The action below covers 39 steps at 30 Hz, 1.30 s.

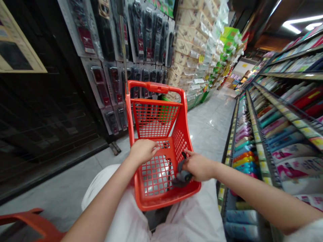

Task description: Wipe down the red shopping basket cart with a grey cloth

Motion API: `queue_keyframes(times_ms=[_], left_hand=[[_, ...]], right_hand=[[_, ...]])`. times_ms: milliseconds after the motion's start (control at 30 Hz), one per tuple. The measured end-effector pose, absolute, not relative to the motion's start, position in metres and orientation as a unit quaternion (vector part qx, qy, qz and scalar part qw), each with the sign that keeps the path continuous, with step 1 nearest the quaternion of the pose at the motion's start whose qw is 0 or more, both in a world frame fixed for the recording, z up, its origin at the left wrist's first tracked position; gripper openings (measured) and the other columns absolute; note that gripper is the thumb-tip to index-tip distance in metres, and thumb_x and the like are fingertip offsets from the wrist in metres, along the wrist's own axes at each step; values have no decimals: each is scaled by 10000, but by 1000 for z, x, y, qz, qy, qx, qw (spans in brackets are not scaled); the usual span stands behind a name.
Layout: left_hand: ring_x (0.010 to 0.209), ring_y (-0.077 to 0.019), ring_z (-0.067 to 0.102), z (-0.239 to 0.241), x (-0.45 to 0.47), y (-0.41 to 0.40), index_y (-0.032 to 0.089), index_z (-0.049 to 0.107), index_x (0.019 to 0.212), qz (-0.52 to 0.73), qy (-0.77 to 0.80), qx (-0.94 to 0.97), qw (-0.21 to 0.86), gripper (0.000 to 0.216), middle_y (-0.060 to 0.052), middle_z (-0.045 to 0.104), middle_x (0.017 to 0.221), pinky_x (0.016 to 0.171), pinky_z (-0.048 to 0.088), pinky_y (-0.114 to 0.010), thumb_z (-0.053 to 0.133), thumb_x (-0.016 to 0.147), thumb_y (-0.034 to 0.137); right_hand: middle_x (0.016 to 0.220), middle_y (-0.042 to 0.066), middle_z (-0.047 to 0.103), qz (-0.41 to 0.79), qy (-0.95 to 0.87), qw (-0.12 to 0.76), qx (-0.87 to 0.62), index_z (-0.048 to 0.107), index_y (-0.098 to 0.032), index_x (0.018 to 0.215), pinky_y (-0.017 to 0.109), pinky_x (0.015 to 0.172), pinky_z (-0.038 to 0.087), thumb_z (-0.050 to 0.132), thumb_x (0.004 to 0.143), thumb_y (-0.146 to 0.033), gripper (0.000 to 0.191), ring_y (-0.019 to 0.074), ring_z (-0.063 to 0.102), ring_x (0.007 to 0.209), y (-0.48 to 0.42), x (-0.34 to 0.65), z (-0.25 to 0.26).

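Observation:
An orange plastic shopping basket (161, 198) with mesh walls and a raised handle rests against my lap. My left hand (142, 151) is curled over the basket's left rim, fingers reaching inside; whether it holds anything is hidden. My right hand (198, 165) is at the basket's right side, closed on a dark grey handle-like object (182, 174) that lies inside the basket. My white trousers (191, 222) fill the bottom of the view.
Packaged dark goods hang on a display wall (136, 40) at the left. Shelves of colourful packets (277, 134) line the right. Stacked tissue packs (194, 43) stand behind. A tiled aisle floor (214, 117) runs ahead. An orange plastic edge (30, 218) shows at bottom left.

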<state>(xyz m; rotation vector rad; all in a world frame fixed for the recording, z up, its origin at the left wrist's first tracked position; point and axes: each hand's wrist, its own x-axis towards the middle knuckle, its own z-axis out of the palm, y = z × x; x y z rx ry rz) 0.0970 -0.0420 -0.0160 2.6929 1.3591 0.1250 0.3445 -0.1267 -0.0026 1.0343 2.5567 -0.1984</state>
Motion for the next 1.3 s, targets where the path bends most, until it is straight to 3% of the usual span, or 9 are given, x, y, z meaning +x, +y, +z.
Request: queue_keyframes(times_ms=[100, 200, 300, 433, 533, 667, 867, 1100, 1300], left_hand=[[1348, -272, 468, -16, 102, -39, 210, 676, 1201, 127, 454, 882, 8, 365, -84, 623, 1346, 1156, 279, -498, 432, 933, 251], [1485, -327, 196, -19, 107, -40, 143, 474, 1424, 202, 565, 797, -76, 525, -146, 332, 1570, 1175, 90, -633, 425, 902, 146], [1370, -419, 400, -24, 111, -38, -31, 233, 1504, 188, 686, 701, -50, 680, -338, 270, 1532, 1064, 363, -621, 413, 859, 87], [1040, -327, 678, -27, 110, -25, -60, 124, 1516, 143, 688, 712, -13, 765, -371, 350, 1465, 838, 568, -402, 387, 802, 19], [1066, -321, 670, -28, 102, -7, -31, 90, 1529, 138, 665, 734, 7, 830, -346, 335, 1484, 853, 558, -377, 412, 765, 0], [1158, -346, 621, -31, 82, 26, 32, -5, 1547, 142, 616, 773, 53, 924, -332, 276, 1522, 908, 530, -415, 477, 759, 64], [1332, -358, 471, -34, 56, 73, 57, 16, 1552, 162, 541, 819, 100, 987, -284, 273, 1545, 1031, 448, -408, 558, 773, 329], [1362, -334, 436, -36, 53, 93, 60, 14, 1555, 162, 512, 837, 106, 962, -245, 318, 1530, 1067, 411, -393, 530, 775, 285], [1411, -301, 373, -35, 49, 101, 62, 50, 1556, 155, 497, 847, 108, 911, -210, 302, 1554, 1126, 354, -391, 486, 772, 219]], right_hand=[[925, 112, 743, -5, 885, 141, 445, 678, -158, 937, 502, 1141, 193, 568, 767, -179, 204, 250, 688, 939, -84, 361, 10], [999, 106, 730, -8, 872, 68, 484, 659, -165, 963, 438, 1086, 297, 526, 805, -152, 207, 242, 664, 1010, -60, 374, 7], [983, 86, 728, -53, 872, 25, 486, 662, -181, 947, 363, 968, 399, 541, 798, -165, 192, 233, 656, 1009, -65, 380, -6], [905, 72, 735, -50, 860, -4, 508, 677, -191, 964, 501, 1126, 220, 556, 749, -129, 255, 247, 665, 984, -94, 377, -21], [956, 67, 750, -66, 871, -25, 486, 649, -220, 1158, 577, 1164, 59, 557, 775, -152, 400, 244, 672, 976, -118, 366, -27], [1355, 41, 616, -122, 940, -55, 315, 486, -323, 1391, 564, 1179, -67, 476, 895, -189, 514, 221, 495, 1315, -139, 345, -34], [1304, 38, 651, -149, 964, -31, 218, 557, -275, 1330, 499, 1210, -21, 461, 907, -175, 445, 188, 432, 1375, -104, 353, -24], [1309, 104, 637, -17, 874, -149, 463, 622, -186, 1205, 567, 1206, 0, 495, 814, -86, 423, 278, 365, 1422, -23, 399, -14], [1237, 66, 671, -93, 929, -202, 294, 582, -230, 1240, 510, 1224, 83, 531, 837, -264, 408, 229, 499, 1312, -62, 368, -57]])
